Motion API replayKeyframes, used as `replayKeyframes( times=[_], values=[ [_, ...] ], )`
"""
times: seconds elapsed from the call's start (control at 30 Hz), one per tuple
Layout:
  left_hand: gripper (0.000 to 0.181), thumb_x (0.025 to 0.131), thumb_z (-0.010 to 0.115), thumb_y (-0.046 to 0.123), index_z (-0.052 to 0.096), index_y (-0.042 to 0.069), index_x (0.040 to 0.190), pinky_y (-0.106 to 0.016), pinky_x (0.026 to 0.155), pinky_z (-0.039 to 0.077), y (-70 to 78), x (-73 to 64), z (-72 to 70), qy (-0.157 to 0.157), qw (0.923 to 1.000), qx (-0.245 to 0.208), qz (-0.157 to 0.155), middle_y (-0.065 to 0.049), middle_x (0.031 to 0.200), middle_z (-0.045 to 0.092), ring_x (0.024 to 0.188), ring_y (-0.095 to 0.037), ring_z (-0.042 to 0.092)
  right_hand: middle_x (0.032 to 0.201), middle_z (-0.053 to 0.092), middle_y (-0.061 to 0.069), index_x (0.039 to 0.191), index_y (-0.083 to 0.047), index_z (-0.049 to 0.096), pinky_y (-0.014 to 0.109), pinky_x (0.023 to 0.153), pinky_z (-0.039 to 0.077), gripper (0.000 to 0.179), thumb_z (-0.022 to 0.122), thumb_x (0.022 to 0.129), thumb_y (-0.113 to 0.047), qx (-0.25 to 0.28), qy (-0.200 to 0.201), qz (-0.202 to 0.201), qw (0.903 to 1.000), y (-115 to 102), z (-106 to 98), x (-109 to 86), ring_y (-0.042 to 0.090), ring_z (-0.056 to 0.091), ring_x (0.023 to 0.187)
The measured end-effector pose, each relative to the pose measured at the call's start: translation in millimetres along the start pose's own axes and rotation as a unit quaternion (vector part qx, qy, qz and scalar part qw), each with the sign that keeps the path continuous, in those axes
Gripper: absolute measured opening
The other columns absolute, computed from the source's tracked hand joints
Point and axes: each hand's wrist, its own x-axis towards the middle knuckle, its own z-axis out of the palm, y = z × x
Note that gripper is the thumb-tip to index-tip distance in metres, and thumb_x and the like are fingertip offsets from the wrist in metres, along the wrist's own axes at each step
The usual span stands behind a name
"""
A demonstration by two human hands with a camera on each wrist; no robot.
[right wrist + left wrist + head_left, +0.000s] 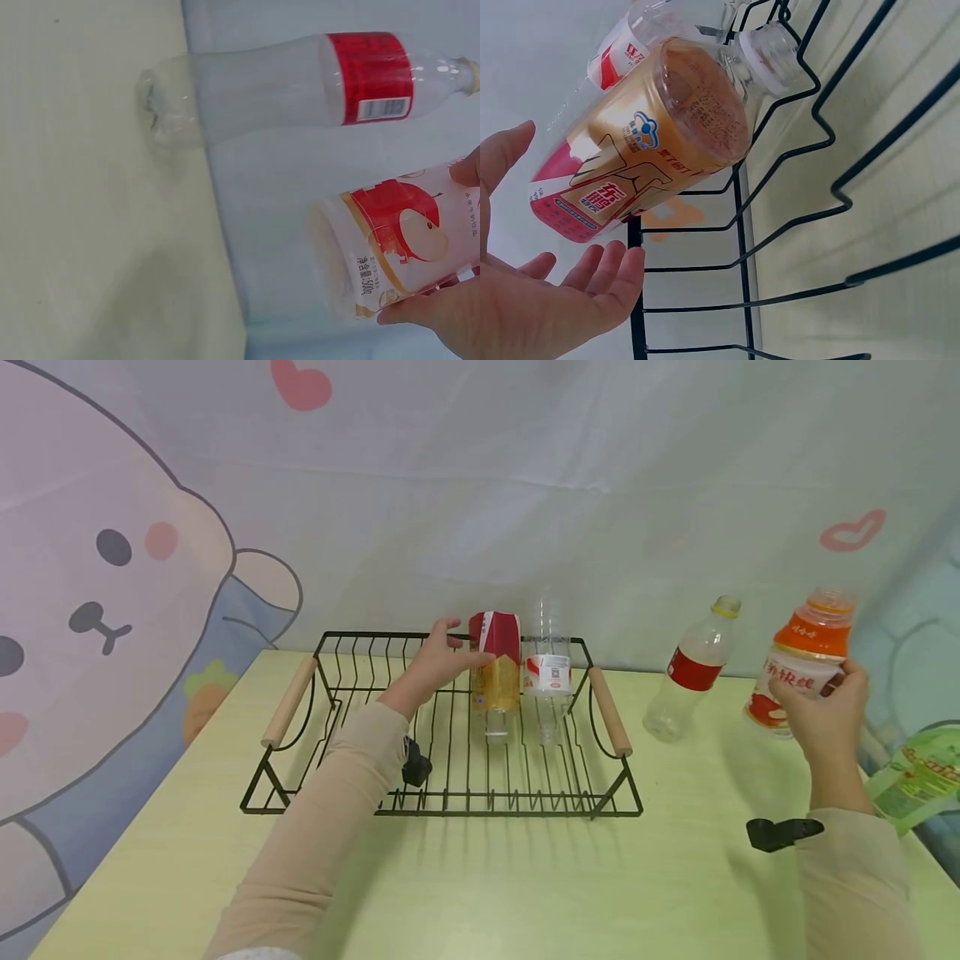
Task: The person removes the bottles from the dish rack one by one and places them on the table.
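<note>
In the head view my left hand [435,667] is beside a bottle with a gold and red label [496,672], which stands neck down in a black wire dish rack [442,814]. The left wrist view shows the fingers spread and apart from that gold-labelled bottle [622,150]. A clear bottle with a white and red label [548,672] is upside down right next to it. At the right, my right hand [828,714] grips a drink bottle with an orange and white label [802,660], its neck up. The right wrist view has this bottle's base [341,262] raised off the table.
A clear bottle with a red label [692,668] stands upright between the rack and my right hand. A green packet [918,772] lies at the right table edge. Wooden handles [611,712] flank the rack. Behind hangs a printed cloth [480,510].
</note>
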Motion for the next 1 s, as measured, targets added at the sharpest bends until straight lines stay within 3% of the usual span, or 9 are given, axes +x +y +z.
replayKeyframes(
  times=[0.1, 0.37, 0.67, 1.0],
  values=[
    [0.086, 0.085, 0.072, 0.032, 0.02, 0.013, 0.151, -0.05, 0.106, 0.037, -2.1, -0.6, 1.0, -0.01, 0.9999, 0.0, -0.009, -0.016, 0.143, 0.039, 0.128, -0.033, 0.041, 0.128, 0.032, -0.018, 0.15, -0.023, 0.009, 0.044, 0.114, 0.028, 0.083, 0.065, 0.09, -0.032, -0.006, 0.001, 0.013, 0.9999, 9, 2, 4.0, 0.008, 0.036, 0.116],
    [0.088, 0.084, 0.073, 0.033, 0.018, 0.013, 0.151, -0.048, 0.103, 0.042, -5.6, -0.9, 3.0, -0.049, 0.9984, 0.003, -0.027, -0.017, 0.136, 0.045, 0.121, -0.032, 0.047, 0.105, 0.027, -0.025, 0.149, -0.02, 0.01, 0.045, 0.112, 0.031, 0.084, 0.066, 0.088, -0.034, -0.002, 0.007, 0.023, 0.9997, 34, 7, 12.9, 0.0, 0.037, 0.105],
    [0.089, 0.084, 0.074, 0.031, 0.017, 0.012, 0.151, -0.052, 0.104, 0.04, -8.5, -1.4, 7.3, -0.062, 0.9974, -0.015, -0.035, -0.017, 0.139, 0.043, 0.125, -0.032, 0.046, 0.109, 0.028, -0.024, 0.148, -0.02, 0.008, 0.043, 0.114, 0.029, 0.082, 0.065, 0.089, -0.032, 0.024, 0.001, 0.035, 0.9991, 54, 7, 14.4, 0.001, 0.039, 0.111],
    [0.091, 0.084, 0.074, 0.026, 0.014, 0.012, 0.151, -0.054, 0.103, 0.039, -16.8, -1.5, 13.8, -0.063, 0.997, -0.034, -0.029, -0.017, 0.138, 0.042, 0.126, -0.033, 0.045, 0.13, 0.029, -0.017, 0.148, -0.021, 0.009, 0.043, 0.114, 0.029, 0.084, 0.067, 0.088, -0.033, 0.012, 0.019, 0.061, 0.9979, 65, 9, 17.5, 0.01, 0.038, 0.121]
  ],
)
